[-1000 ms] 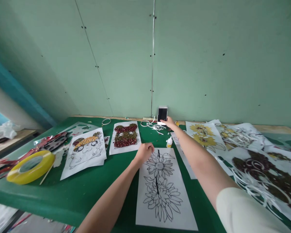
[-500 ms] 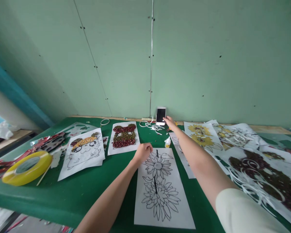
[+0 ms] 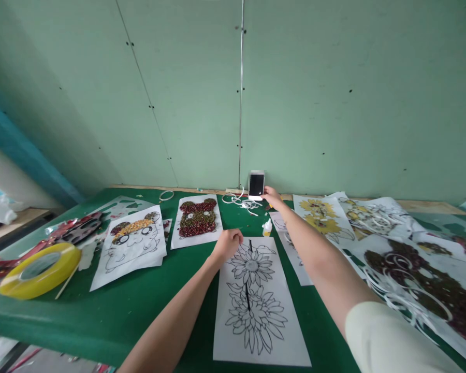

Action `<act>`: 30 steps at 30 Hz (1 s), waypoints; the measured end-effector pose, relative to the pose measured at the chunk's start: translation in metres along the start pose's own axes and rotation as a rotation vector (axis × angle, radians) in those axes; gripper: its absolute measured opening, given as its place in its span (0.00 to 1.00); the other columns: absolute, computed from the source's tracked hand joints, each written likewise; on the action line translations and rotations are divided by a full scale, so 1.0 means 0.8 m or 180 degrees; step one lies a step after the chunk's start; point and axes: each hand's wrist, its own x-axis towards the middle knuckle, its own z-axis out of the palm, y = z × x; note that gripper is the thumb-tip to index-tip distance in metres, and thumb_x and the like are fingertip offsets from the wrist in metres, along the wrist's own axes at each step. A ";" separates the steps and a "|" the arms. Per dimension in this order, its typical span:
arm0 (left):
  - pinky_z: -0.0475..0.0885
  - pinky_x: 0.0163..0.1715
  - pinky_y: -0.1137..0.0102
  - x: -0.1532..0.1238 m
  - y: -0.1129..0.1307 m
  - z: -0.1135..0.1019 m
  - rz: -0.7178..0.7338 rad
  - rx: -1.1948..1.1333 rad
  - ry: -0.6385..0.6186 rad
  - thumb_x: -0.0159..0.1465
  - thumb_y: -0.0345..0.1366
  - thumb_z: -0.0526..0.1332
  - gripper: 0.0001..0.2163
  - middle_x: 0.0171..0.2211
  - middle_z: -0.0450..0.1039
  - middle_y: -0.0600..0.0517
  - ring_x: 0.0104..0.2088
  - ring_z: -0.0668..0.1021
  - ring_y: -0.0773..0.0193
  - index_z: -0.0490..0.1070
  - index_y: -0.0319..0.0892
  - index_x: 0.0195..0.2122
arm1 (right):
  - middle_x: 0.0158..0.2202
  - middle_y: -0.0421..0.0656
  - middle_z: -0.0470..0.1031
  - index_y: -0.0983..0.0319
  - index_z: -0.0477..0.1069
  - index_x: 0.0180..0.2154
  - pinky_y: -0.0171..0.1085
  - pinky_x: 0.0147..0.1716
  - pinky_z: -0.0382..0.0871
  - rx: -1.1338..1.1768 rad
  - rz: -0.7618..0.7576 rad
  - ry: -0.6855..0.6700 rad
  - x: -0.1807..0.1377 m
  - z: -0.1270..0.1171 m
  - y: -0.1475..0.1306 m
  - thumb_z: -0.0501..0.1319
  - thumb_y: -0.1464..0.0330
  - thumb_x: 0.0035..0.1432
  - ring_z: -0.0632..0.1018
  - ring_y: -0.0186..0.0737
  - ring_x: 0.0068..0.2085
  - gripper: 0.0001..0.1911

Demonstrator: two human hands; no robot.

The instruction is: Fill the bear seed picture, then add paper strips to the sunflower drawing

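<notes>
A white smartphone (image 3: 256,185) leans upright against the wall at the back of the table. My right hand (image 3: 272,198) reaches to its lower right edge, with thumb and fingers closed on that corner. My left hand (image 3: 230,243) rests curled at the upper left edge of a sheet with a sunflower line drawing (image 3: 256,326). Its fingertips are pressed together; whatever they may hold is too small to make out. A small white glue bottle (image 3: 267,227) with a yellow label stands just beyond the sheet's top edge.
On the left lie a bear picture (image 3: 198,220) covered in beans, a part-filled hamster drawing (image 3: 134,243) and a yellow tape roll (image 3: 41,270). White cable (image 3: 243,201) coils beside the phone. To the right are a yellow flower picture (image 3: 321,215), other sheets and white loops (image 3: 396,290).
My right hand's fingertips have shifted from over the phone's screen to its lower right edge. My left hand stays at the drawing's edge. The view has turned very slightly.
</notes>
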 end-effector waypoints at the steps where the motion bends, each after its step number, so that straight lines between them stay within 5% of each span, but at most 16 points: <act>1: 0.59 0.25 0.70 0.000 0.000 0.000 -0.0006 0.0005 -0.0008 0.59 0.25 0.51 0.13 0.24 0.75 0.52 0.20 0.67 0.67 0.76 0.41 0.26 | 0.43 0.44 0.85 0.60 0.74 0.41 0.42 0.48 0.79 0.0007 -0.0007 -0.0009 0.001 0.000 0.000 0.65 0.76 0.46 0.84 0.45 0.46 0.17; 13: 0.59 0.25 0.71 0.000 0.000 0.001 0.0007 -0.0018 0.0016 0.59 0.25 0.52 0.13 0.25 0.75 0.51 0.21 0.68 0.67 0.75 0.41 0.26 | 0.44 0.45 0.85 0.59 0.73 0.40 0.46 0.49 0.80 0.0011 -0.0021 -0.0153 -0.003 -0.005 -0.007 0.67 0.78 0.46 0.83 0.48 0.47 0.18; 24: 0.60 0.25 0.71 0.000 -0.001 0.001 0.0021 -0.0006 -0.0011 0.60 0.26 0.51 0.14 0.27 0.77 0.50 0.21 0.68 0.67 0.76 0.41 0.26 | 0.41 0.44 0.84 0.59 0.74 0.39 0.44 0.46 0.79 -0.0133 -0.0031 -0.0037 -0.006 -0.006 -0.005 0.67 0.64 0.61 0.83 0.46 0.43 0.07; 30: 0.60 0.25 0.70 0.001 -0.003 0.001 0.0051 0.0010 0.0011 0.60 0.26 0.51 0.14 0.27 0.77 0.51 0.21 0.68 0.66 0.76 0.41 0.26 | 0.44 0.47 0.85 0.59 0.77 0.40 0.46 0.54 0.76 -0.0326 -0.0108 0.0258 -0.002 -0.007 0.000 0.62 0.57 0.69 0.83 0.51 0.50 0.12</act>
